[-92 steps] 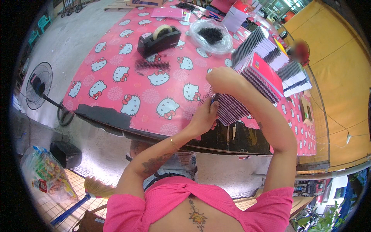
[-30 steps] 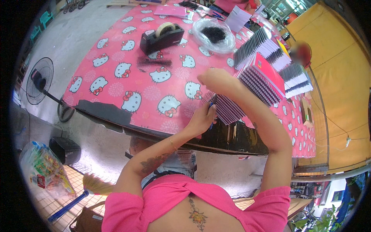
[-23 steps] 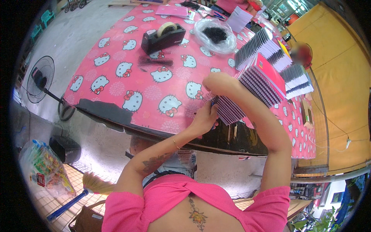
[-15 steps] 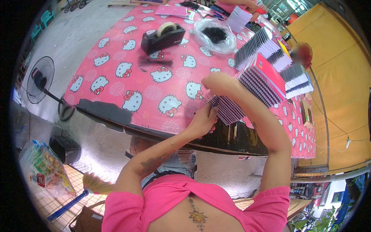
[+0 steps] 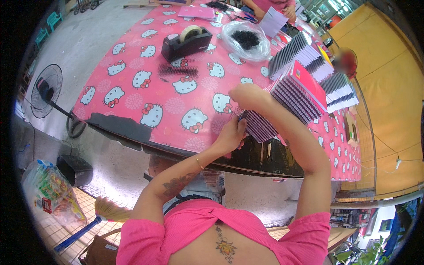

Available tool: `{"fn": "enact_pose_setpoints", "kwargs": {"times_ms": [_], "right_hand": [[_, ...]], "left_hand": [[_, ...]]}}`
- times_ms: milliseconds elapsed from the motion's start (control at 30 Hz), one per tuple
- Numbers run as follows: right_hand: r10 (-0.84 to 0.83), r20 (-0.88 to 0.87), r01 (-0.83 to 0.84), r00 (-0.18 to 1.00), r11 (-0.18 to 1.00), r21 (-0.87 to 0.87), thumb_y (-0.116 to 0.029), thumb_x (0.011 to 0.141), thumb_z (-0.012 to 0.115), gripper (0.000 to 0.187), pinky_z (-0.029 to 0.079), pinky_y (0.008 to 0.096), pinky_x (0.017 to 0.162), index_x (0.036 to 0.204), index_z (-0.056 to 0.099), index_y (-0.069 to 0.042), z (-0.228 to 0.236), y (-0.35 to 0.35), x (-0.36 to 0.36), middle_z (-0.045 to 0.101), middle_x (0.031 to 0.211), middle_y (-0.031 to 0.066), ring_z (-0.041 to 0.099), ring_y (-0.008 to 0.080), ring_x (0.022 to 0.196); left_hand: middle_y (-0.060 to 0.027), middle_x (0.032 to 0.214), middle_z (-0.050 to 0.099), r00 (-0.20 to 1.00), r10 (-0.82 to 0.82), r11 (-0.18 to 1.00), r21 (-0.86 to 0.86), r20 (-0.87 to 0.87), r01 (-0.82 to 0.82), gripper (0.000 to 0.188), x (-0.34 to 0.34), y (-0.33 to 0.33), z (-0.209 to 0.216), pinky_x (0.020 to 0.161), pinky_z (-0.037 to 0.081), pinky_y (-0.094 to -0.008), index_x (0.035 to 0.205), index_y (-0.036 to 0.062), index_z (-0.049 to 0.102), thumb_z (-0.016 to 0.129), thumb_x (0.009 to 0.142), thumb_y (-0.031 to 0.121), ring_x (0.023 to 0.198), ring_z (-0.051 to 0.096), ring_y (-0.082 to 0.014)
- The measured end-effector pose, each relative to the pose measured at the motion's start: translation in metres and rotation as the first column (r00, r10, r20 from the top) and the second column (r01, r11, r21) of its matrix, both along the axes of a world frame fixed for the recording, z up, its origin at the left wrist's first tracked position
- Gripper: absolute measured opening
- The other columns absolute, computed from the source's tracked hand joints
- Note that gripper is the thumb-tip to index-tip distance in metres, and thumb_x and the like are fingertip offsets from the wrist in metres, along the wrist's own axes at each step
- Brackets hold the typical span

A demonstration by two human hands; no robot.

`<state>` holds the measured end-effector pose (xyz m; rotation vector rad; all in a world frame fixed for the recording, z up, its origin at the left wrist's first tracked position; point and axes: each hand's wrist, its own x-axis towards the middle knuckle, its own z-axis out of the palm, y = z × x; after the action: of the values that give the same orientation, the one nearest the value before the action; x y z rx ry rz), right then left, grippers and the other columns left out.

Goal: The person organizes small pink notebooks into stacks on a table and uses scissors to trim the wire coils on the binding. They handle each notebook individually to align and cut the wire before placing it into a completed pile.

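Note:
Close to the table's near edge, my left hand point(image 5: 231, 136) is closed at the left end of a row of coil-bound notebooks point(image 5: 260, 126). A small dark piece shows by its thumb; the rest of it is hidden in the fingers. My right hand point(image 5: 248, 96) reaches over the notebooks from the right, its fingers curled down just above the left hand. What they pinch is hidden behind the hand. Between the hands, thin coil wire shows at the notebook edges. To the right, under my right forearm, stands a thicker stack of notebooks with a red cover point(image 5: 307, 84).
A black tape dispenser point(image 5: 186, 44) sits farther back, with loose black coils point(image 5: 178, 71) before it. A plastic bag of black coils point(image 5: 245, 39) lies beside more notebook stacks point(image 5: 293, 55). Across the pink table point(image 5: 168, 126), another person point(image 5: 276, 6) handles pages. A fan point(image 5: 45, 91) stands left.
Both hands stay at the notebooks with slight shifts; the left hand has edged a little left and the dark piece shows less. The person across the table has moved their hands.

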<state>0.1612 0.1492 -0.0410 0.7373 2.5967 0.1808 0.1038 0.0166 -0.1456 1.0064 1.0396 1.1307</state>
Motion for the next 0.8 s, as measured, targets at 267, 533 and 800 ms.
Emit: {"fn": "enact_pose_setpoints", "kwargs": {"times_ms": [267,533,800], "right_hand": [[0.066,-0.047,-0.067,0.997,0.998,-0.018,-0.007,0.079,0.063,0.015,0.058,0.0454,0.071,0.091,0.071,-0.002,-0.009,-0.001,-0.001,0.071,0.088,0.0204,0.071,0.0346,0.085],[0.023,-0.033,-0.022,0.999,0.999,0.032,-0.007,0.08,0.063,0.014,0.059,0.0441,0.067,0.089,0.072,-0.001,-0.022,0.002,0.003,0.071,0.087,0.0201,0.072,0.0345,0.081],[0.038,-0.074,-0.033,0.997,0.997,0.068,-0.005,0.079,0.063,0.014,0.059,0.0446,0.066,0.088,0.072,-0.001,-0.021,0.001,0.005,0.071,0.085,0.0204,0.072,0.0333,0.079]], "left_hand": [[-0.0119,0.073,0.062,1.0,-0.003,1.0,-0.013,-0.015,0.002,0.032,-0.005,-0.007,-0.011,0.05,0.052,-0.0342,0.099,-0.0026,0.053,0.043,0.101,0.027,0.061,0.066,-0.0204],[-0.0054,0.077,0.061,0.998,-0.044,0.999,-0.019,-0.05,0.043,0.03,-0.006,0.001,-0.018,0.049,0.05,-0.0275,0.107,0.0019,0.054,0.041,0.104,0.03,0.065,0.066,-0.0155],[-0.0044,0.078,0.061,0.998,-0.026,1.0,-0.009,-0.055,0.026,0.031,-0.006,-0.002,-0.013,0.049,0.05,-0.0282,0.106,0.002,0.054,0.042,0.104,0.031,0.064,0.065,-0.0148]]}}
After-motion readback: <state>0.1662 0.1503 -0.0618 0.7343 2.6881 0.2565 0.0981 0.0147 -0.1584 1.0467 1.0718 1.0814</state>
